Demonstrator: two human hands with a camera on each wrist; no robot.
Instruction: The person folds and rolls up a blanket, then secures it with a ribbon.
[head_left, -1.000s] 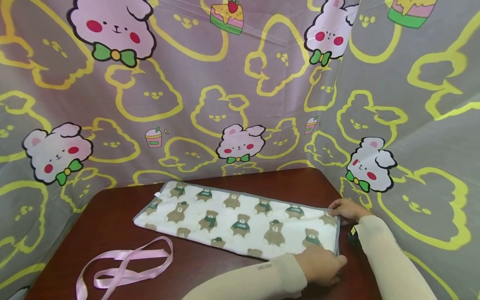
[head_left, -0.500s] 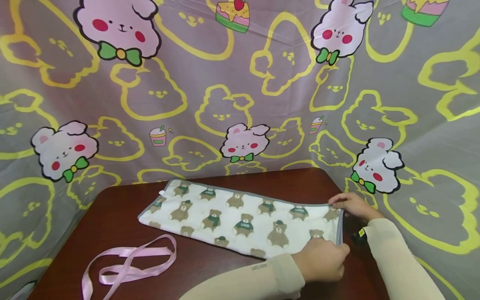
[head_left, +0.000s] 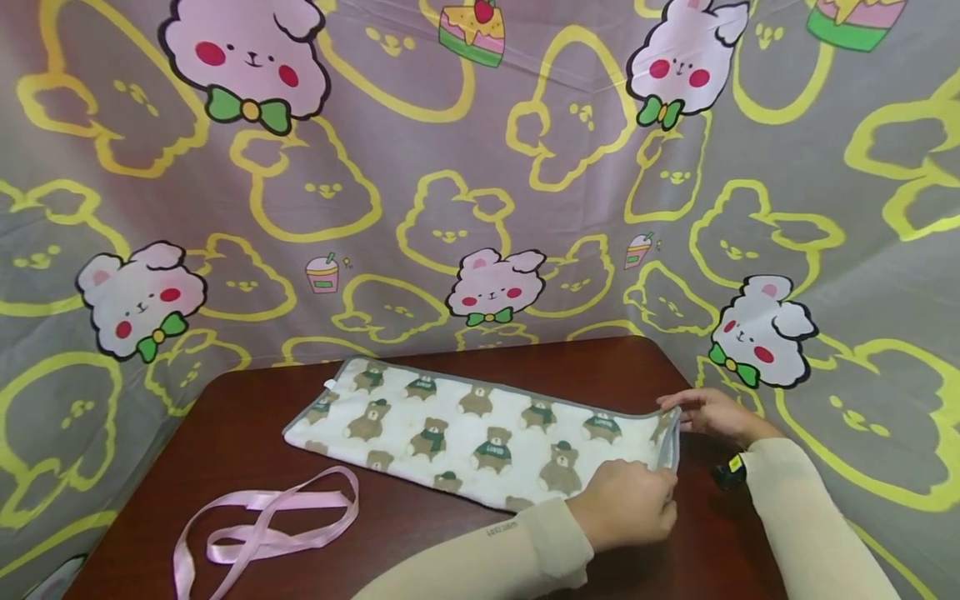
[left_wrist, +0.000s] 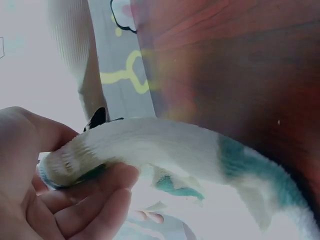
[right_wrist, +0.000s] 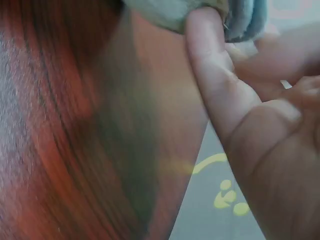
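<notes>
A folded white towel printed with brown bears in green clothes, edged in grey, lies lengthwise across the table. At its right end, my left hand grips the near corner; the left wrist view shows thumb and fingers pinching the curled towel edge. My right hand pinches the far right corner. In the right wrist view its thumb presses against the layered towel edge. Between the hands, the right end is lifted and bends over to the left.
A loosely looped pink ribbon lies on the dark red-brown table at the front left. A small black object with a yellow label is beside the right sleeve. Patterned grey cloth hangs behind the table and along its sides.
Both hands have raised the towel's right end, and its edge has moved slightly to the left, with its grey trim now turned upward. The ribbon stays in place; the head view has shifted slightly.
</notes>
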